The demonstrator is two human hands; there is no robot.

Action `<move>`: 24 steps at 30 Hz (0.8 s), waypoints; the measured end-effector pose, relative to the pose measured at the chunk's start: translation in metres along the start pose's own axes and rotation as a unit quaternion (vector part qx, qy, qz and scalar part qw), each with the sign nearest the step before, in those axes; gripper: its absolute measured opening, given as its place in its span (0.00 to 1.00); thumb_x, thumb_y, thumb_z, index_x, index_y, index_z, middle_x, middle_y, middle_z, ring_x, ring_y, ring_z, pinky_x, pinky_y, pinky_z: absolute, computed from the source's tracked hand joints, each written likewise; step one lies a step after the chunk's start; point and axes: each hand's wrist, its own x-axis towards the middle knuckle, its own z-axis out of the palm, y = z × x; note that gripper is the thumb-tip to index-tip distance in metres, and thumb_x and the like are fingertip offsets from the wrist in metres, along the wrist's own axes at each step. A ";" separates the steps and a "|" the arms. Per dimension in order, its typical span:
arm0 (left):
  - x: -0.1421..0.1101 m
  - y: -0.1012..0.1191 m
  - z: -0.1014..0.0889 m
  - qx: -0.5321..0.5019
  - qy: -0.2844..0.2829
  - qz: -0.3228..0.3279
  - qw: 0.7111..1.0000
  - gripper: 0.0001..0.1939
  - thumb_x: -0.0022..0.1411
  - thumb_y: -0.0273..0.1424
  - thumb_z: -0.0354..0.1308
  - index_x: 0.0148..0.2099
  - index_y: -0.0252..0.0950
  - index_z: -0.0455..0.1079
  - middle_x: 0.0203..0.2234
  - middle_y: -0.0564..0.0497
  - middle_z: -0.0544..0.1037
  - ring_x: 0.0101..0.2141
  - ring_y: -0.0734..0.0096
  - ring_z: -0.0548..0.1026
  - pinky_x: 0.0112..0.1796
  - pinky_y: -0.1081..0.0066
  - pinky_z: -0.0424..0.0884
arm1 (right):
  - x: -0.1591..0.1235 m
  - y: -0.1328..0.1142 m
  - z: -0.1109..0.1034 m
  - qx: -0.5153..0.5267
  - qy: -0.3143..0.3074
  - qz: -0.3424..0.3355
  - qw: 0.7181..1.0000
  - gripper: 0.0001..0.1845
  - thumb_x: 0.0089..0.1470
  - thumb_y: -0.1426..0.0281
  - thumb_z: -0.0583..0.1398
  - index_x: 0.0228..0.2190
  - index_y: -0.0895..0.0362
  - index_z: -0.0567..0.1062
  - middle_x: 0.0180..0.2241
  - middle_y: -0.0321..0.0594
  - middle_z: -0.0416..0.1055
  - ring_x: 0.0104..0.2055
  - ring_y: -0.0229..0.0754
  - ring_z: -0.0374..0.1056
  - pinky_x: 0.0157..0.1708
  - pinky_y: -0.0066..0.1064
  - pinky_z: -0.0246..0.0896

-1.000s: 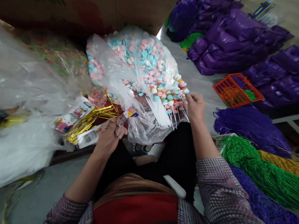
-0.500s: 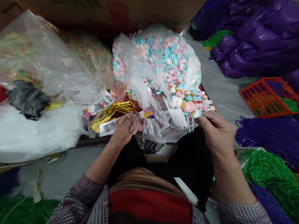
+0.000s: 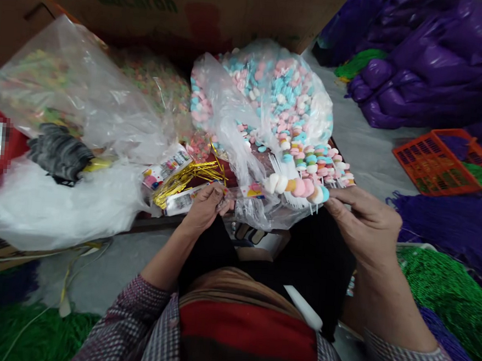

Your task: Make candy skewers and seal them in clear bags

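Observation:
My right hand [image 3: 365,225] pinches the stick end of a candy skewer [image 3: 302,188], threaded with white, pink, orange and blue soft candies. My left hand [image 3: 206,208] is closed on one end of a small clear printed plastic bag [image 3: 253,190]. The far end of the skewer meets the printed part of the bag; whether its tip is inside, I cannot tell. Below and behind lie white plastic sticks [image 3: 278,166] and more threaded skewers [image 3: 317,158]. Beside my left hand sit gold twist ties [image 3: 179,179] and a stack of printed bags [image 3: 170,167].
A big clear bag of pink, blue and white candies [image 3: 268,83] stands at the back, with a bag of green and orange candies [image 3: 37,84] at left. Gray cloth [image 3: 61,151] lies on white plastic [image 3: 66,207]. An orange basket [image 3: 444,167] is on the floor at right.
My right hand has turned the skewer more level, and its far end has come up to the small bag. My left hand has stretched the bag out toward it. The view has shifted slightly.

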 end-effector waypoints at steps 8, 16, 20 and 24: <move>0.000 -0.003 -0.003 0.016 -0.019 0.007 1.000 0.23 0.56 0.53 0.69 0.31 0.37 0.74 0.16 0.59 0.71 0.13 0.83 0.63 0.21 0.76 0.64 | -0.004 0.004 -0.006 -0.049 -0.035 -0.023 0.998 0.07 0.59 0.73 0.65 0.36 0.48 0.84 0.28 0.35 0.79 0.29 0.41 0.75 0.30 0.33 0.70; 0.000 -0.001 -0.003 0.059 -0.021 -0.020 0.998 0.23 0.55 0.53 0.70 0.31 0.37 0.75 0.17 0.55 0.75 0.14 0.82 0.63 0.19 0.79 0.59 | -0.009 0.011 -0.009 -0.075 -0.047 -0.046 0.995 0.09 0.59 0.75 0.65 0.37 0.49 0.83 0.28 0.37 0.77 0.29 0.42 0.74 0.28 0.34 0.69; 0.000 0.000 -0.012 0.101 -0.044 -0.023 0.994 0.22 0.57 0.51 0.69 0.32 0.36 0.76 0.18 0.55 0.75 0.15 0.83 0.62 0.19 0.78 0.58 | -0.011 0.020 -0.008 -0.065 -0.061 -0.020 0.996 0.08 0.59 0.74 0.65 0.37 0.49 0.83 0.31 0.39 0.79 0.32 0.43 0.75 0.30 0.35 0.70; 0.002 0.006 -0.019 0.190 -0.072 -0.022 0.979 0.19 0.60 0.48 0.67 0.36 0.36 0.78 0.19 0.56 0.72 0.17 0.81 0.63 0.20 0.77 0.57 | -0.014 0.028 -0.009 -0.094 -0.068 -0.022 0.993 0.07 0.60 0.72 0.65 0.35 0.48 0.83 0.32 0.37 0.77 0.33 0.42 0.74 0.30 0.34 0.70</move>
